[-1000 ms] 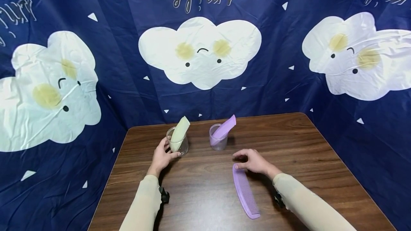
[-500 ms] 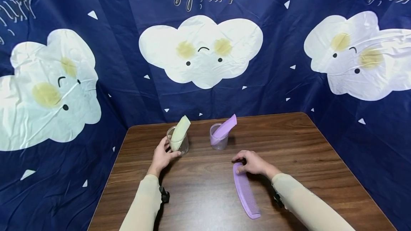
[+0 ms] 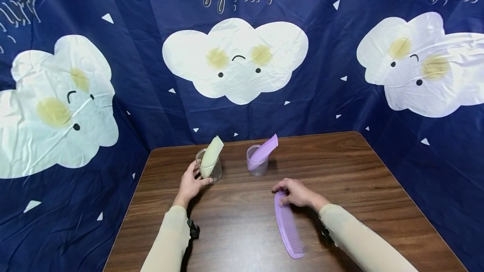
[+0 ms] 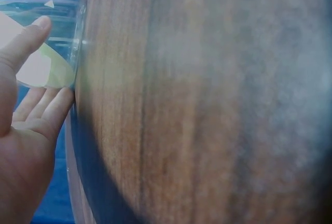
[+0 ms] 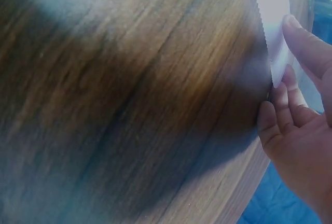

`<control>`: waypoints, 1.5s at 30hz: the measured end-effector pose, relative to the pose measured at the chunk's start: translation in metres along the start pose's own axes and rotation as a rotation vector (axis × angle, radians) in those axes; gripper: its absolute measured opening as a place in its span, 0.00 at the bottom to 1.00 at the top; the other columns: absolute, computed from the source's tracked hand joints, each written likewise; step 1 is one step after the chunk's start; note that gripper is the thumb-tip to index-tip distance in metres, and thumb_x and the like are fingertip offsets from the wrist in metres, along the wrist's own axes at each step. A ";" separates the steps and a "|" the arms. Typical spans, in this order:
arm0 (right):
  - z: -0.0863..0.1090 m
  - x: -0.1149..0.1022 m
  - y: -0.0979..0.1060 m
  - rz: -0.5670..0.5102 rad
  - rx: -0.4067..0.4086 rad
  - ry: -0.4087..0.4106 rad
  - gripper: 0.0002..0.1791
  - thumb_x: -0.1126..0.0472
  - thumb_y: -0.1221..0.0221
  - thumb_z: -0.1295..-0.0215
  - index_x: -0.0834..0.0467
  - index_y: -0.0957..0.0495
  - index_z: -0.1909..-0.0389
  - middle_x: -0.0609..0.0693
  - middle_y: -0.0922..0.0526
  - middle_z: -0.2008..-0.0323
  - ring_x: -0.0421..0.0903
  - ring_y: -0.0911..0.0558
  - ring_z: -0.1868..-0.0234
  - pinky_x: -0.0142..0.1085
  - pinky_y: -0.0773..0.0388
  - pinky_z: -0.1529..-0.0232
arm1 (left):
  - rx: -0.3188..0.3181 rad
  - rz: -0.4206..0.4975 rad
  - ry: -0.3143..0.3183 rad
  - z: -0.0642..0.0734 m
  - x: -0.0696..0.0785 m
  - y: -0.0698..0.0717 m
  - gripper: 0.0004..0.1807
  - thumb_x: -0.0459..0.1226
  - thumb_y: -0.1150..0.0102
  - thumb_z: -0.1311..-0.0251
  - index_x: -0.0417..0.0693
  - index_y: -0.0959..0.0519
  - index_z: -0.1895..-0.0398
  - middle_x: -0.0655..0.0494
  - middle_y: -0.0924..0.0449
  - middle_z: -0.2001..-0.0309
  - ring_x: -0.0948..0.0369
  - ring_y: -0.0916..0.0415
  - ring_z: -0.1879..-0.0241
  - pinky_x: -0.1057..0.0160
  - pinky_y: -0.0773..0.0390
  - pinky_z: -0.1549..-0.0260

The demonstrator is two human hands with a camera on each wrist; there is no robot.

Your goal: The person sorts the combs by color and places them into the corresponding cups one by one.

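Note:
My left hand curls around a clear plastic cup at the back left, thumb in front and fingers behind. A pale green, flat curved piece leans in this cup; no teeth show on it. In the left wrist view, the thumb lies against the cup wall. My right hand pinches the far end of a long purple comb, with its teeth facing right. In the right wrist view, the thumb lies on the comb and the fingers reach past its end.
A second clear cup stands at the back middle, right of the first. A purple, flat curved piece leans out of it. The brown wooden table ends at a dark blue cloth with cloud prints.
My right hand has moved slightly left, its thumb coming down onto the comb's end. The comb's near end has swung slightly left. The left hand and both cups stay put.

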State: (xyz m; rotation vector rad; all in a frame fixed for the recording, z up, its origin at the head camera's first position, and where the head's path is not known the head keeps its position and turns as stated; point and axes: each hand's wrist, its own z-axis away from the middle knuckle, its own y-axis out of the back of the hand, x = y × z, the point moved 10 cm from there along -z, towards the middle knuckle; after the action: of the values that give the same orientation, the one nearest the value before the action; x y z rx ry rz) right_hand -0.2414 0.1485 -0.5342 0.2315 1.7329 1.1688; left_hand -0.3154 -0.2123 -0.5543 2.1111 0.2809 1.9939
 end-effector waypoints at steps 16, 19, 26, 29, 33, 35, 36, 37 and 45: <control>0.002 -0.002 -0.004 0.061 -0.136 0.017 0.34 0.63 0.21 0.56 0.58 0.16 0.43 0.49 0.18 0.52 0.47 0.21 0.50 0.37 0.23 0.45 | 0.003 0.001 0.007 0.001 -0.004 0.001 0.52 0.26 0.22 0.52 0.40 0.41 0.23 0.34 0.34 0.31 0.40 0.38 0.26 0.47 0.28 0.31; 0.001 -0.001 -0.004 0.085 -0.126 0.018 0.33 0.61 0.20 0.57 0.58 0.16 0.44 0.49 0.18 0.52 0.46 0.21 0.50 0.39 0.23 0.45 | -0.009 0.010 0.026 0.002 -0.001 0.000 0.52 0.25 0.23 0.51 0.39 0.42 0.22 0.34 0.35 0.30 0.40 0.39 0.26 0.47 0.29 0.30; 0.002 -0.001 -0.003 0.076 -0.119 0.012 0.31 0.63 0.20 0.57 0.58 0.16 0.46 0.50 0.18 0.51 0.47 0.21 0.49 0.40 0.23 0.43 | -0.039 -0.012 0.025 0.012 0.028 -0.001 0.51 0.23 0.27 0.48 0.33 0.45 0.22 0.28 0.38 0.30 0.35 0.41 0.26 0.43 0.30 0.30; 0.002 0.000 -0.004 0.073 -0.134 0.006 0.32 0.64 0.21 0.55 0.58 0.16 0.44 0.49 0.18 0.51 0.47 0.22 0.49 0.40 0.23 0.43 | -0.038 -0.010 0.033 0.010 0.023 -0.001 0.52 0.23 0.26 0.48 0.34 0.45 0.22 0.29 0.38 0.29 0.36 0.42 0.25 0.44 0.31 0.30; 0.001 0.000 -0.004 0.077 -0.142 0.001 0.31 0.62 0.20 0.56 0.57 0.16 0.46 0.48 0.19 0.51 0.46 0.22 0.49 0.39 0.23 0.43 | -0.023 -0.009 0.031 0.003 0.007 0.000 0.53 0.26 0.24 0.49 0.39 0.45 0.21 0.32 0.38 0.29 0.38 0.41 0.25 0.46 0.30 0.29; 0.001 0.001 -0.004 0.076 -0.140 0.000 0.30 0.62 0.20 0.58 0.56 0.15 0.49 0.48 0.20 0.51 0.45 0.23 0.49 0.38 0.24 0.44 | -0.013 -0.017 0.022 0.001 0.002 0.000 0.53 0.27 0.23 0.50 0.40 0.43 0.22 0.34 0.36 0.29 0.40 0.39 0.25 0.47 0.29 0.30; 0.001 0.001 -0.003 0.074 -0.138 -0.002 0.29 0.61 0.19 0.59 0.55 0.15 0.51 0.48 0.20 0.52 0.44 0.23 0.50 0.38 0.25 0.44 | -0.007 -0.022 0.016 0.000 0.000 0.001 0.53 0.27 0.22 0.50 0.41 0.43 0.22 0.34 0.35 0.30 0.40 0.38 0.26 0.47 0.28 0.31; 0.001 0.001 -0.003 0.070 -0.137 -0.003 0.29 0.61 0.19 0.59 0.55 0.15 0.52 0.47 0.20 0.52 0.44 0.24 0.50 0.38 0.25 0.44 | -0.001 -0.026 0.012 0.000 -0.001 0.002 0.53 0.27 0.22 0.51 0.41 0.42 0.22 0.35 0.35 0.31 0.40 0.38 0.26 0.47 0.28 0.31; 0.002 -0.002 -0.003 0.074 -0.132 0.038 0.26 0.62 0.20 0.56 0.55 0.15 0.52 0.47 0.18 0.52 0.45 0.22 0.50 0.39 0.24 0.45 | -0.011 -0.031 0.016 0.000 -0.001 0.000 0.53 0.27 0.23 0.50 0.40 0.43 0.22 0.33 0.36 0.30 0.39 0.40 0.25 0.47 0.29 0.30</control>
State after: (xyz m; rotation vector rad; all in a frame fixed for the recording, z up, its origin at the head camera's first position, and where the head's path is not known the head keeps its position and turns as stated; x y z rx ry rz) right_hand -0.2379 0.1474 -0.5355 0.1959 1.6841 1.3445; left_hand -0.3160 -0.2128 -0.5554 2.0719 0.3030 1.9914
